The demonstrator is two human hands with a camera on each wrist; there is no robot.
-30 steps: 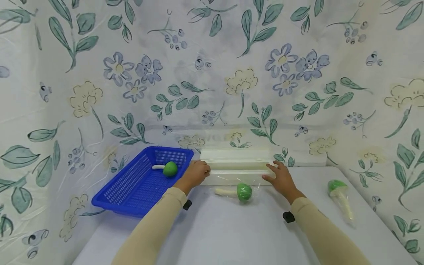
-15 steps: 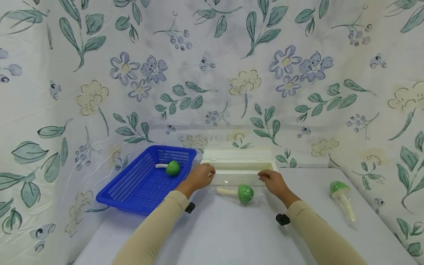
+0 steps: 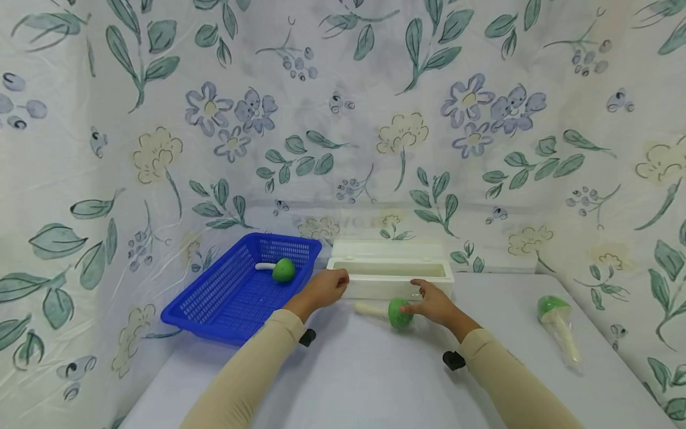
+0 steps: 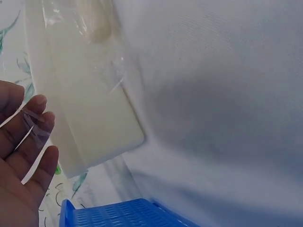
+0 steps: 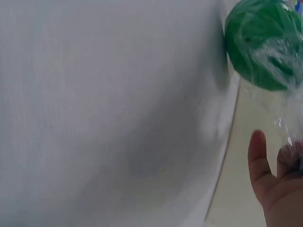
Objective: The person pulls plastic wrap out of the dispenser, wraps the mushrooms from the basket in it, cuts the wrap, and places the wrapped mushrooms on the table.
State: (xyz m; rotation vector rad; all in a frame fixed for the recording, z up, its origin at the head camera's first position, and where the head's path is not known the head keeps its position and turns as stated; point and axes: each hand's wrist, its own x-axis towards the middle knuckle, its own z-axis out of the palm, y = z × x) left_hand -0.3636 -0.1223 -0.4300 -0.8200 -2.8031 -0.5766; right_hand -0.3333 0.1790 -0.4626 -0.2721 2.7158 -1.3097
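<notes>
A mushroom-shaped item [image 3: 398,313] with a green cap and pale stem lies in a clear plastic bag before an open white box [image 3: 393,287]. My right hand [image 3: 433,302] is at the cap end, thumb and index finger spread, the thumb overlapping the cap. In the right wrist view the bag's loose end meets the fingers, below the green cap [image 5: 262,45]. My left hand [image 3: 324,288] is curled at the box's front left corner. A thin clear plastic strip [image 4: 37,127] lies across its bent fingers in the left wrist view.
On the left stands a blue mesh basket [image 3: 222,298], holding an unbagged green-capped item [image 3: 283,270]. Another bagged one [image 3: 559,329] lies at the right of the white table [image 3: 375,381]. A floral sheet [image 3: 343,107] hangs behind the box, whose raised lid [image 3: 388,250] leans back.
My right hand has moved left and down from the box's right end to the bagged cap. Its fingers drew together, then thumb and index spread. My left hand shifted slightly right.
</notes>
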